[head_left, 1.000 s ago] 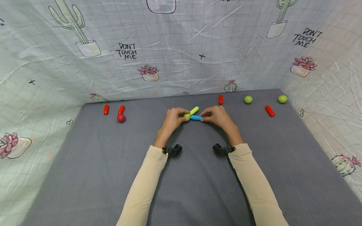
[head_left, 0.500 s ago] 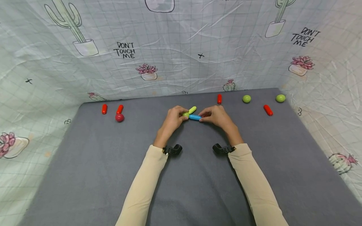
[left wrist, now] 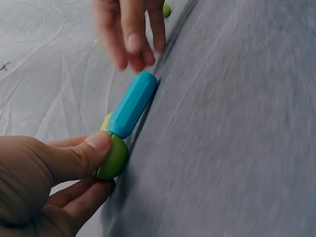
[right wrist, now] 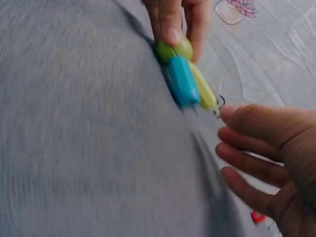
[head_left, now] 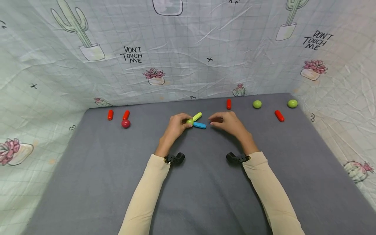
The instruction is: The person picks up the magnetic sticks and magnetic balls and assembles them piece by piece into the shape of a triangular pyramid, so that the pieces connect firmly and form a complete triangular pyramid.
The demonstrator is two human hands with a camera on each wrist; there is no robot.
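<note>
With thumb and fingers, my left hand (head_left: pixel 177 126) pinches a green ball (left wrist: pixel 114 157). A blue stick (head_left: pixel 200 125) and a yellow-green stick (head_left: pixel 197 116) join the ball and fan out to the right, as the head view shows. My right hand (head_left: pixel 228 122) hovers just right of the blue stick, apart from it, with relaxed fingers and nothing between them. In the right wrist view, the blue stick (right wrist: pixel 183 81) partly covers the yellow-green stick (right wrist: pixel 203 87).
On the grey cloth (head_left: pixel 194 189), a red ball (head_left: pixel 125 123) touches one red stick (head_left: pixel 126 115); another red stick (head_left: pixel 110 115) lies left of it. At the far right are two green balls (head_left: pixel 257 104) and two red sticks (head_left: pixel 279 116). A printed curtain (head_left: pixel 182 49) rises behind.
My right hand has let go of the blue stick and drawn off to the right. My left hand has shifted slightly left with the ball and both sticks.
</note>
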